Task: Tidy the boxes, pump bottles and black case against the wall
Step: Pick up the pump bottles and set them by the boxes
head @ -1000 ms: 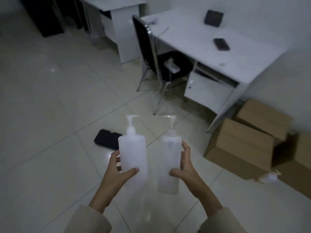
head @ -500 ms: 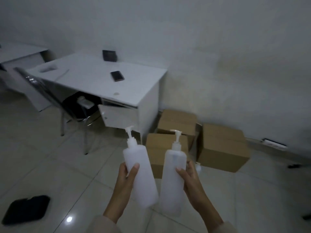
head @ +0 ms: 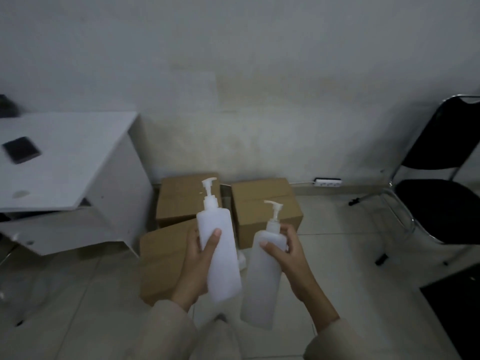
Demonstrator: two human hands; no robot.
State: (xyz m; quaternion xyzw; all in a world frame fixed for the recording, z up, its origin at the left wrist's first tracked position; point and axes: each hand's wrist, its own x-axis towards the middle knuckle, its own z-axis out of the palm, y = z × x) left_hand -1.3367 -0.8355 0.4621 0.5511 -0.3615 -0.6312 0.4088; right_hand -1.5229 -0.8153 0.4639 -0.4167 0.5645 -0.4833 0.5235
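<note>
Three cardboard boxes (head: 265, 203) are shown against the wall (head: 259, 87). One pump bottle (head: 220, 255) is gripped by the left hand (head: 197, 266). Another bottle (head: 262, 276) is gripped by the right hand (head: 291, 258).

A white desk (head: 78, 162) is standing at the left against the pale wall (head: 233, 74), and a dark phone (head: 20, 149) is lying flat on its top. A small round smudge or disc (head: 20, 194) is showing near the desk's front edge; it is too blurred to name. A white power strip (head: 327, 182) is lying on the tiled floor (head: 350, 255) at the foot of the wall. At the right, a black chair (head: 441, 178) with a metal frame is standing on the tiles.
</note>
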